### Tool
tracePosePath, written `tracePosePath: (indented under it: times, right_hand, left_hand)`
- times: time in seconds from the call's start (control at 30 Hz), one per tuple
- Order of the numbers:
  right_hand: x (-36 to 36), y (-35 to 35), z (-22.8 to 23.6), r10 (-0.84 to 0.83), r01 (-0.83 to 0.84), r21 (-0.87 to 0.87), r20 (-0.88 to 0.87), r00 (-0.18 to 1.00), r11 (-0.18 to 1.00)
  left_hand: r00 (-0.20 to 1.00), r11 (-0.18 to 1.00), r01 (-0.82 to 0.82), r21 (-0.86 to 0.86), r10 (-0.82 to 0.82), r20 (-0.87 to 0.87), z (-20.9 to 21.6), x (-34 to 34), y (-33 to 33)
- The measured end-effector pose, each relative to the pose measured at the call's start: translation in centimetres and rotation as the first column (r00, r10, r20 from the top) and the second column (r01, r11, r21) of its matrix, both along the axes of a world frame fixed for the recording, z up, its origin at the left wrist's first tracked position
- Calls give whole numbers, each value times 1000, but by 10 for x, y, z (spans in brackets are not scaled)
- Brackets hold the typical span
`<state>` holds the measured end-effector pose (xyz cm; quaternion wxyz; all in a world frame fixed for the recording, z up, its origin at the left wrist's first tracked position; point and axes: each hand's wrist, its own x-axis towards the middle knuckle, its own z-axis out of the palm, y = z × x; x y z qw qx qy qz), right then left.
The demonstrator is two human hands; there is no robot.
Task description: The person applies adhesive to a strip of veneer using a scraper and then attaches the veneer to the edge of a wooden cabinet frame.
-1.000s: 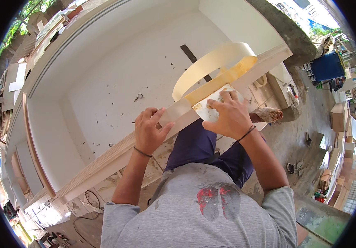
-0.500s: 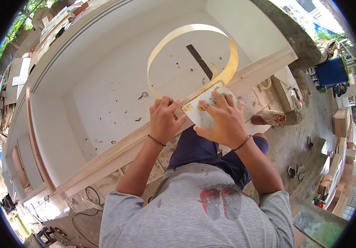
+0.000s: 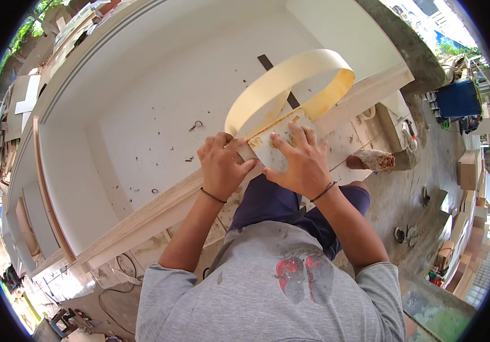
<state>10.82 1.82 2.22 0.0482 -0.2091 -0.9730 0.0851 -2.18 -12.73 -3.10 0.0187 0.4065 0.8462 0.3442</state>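
Note:
A pale, flexible wooden edging strip, with yellowish glue on its inner side, arches up in a loop over the cabinet's edge. Its left end is pinched in the curled fingers of my left hand. A small white board with brown glue along its far edge lies beneath the loop. My right hand rests on this board, fingers spread and thumb toward its near left corner. Whether the strip touches the board's glued edge all along is hard to make out.
A large white cabinet box lies before me, its wooden front edge running diagonally. Inside are a dark flat strip and scattered debris. A glue-crusted wrapped bundle stands right of my legs. A blue bin is farther right.
The edging loop has tipped toward me and to the right, and now looks narrower. My left hand has shifted slightly left; my right hand has slid a little left and down on the board.

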Motion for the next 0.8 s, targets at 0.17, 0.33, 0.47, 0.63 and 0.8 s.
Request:
tracePosePath:
  times: [0.17, 0.33, 0.47, 0.63, 0.8]
  right_hand:
    - [8, 3, 18, 24, -21, -25, 132, 991, 999]
    - [23, 10, 56, 76, -59, -109, 166, 983, 992]
    - [39, 33, 89, 45, -108, -485, -138, 989, 868]
    - [52, 61, 84, -88, -220, -768, -337, 937, 602]
    - [76, 77, 45, -329, -320, -947, -296, 897, -20]
  left_hand:
    - [1000, 999, -13, -31, 13, -9, 4, 1, -7]
    - [998, 999, -23, -31, 25, 51, 5, -2, -5]
    - [871, 990, -25, 136, -45, 489, 7, -27, 2]
    - [683, 955, -91, 282, -146, 715, 26, -86, 4]
    - [665, 947, -255, 197, 23, 747, 59, -129, 0]
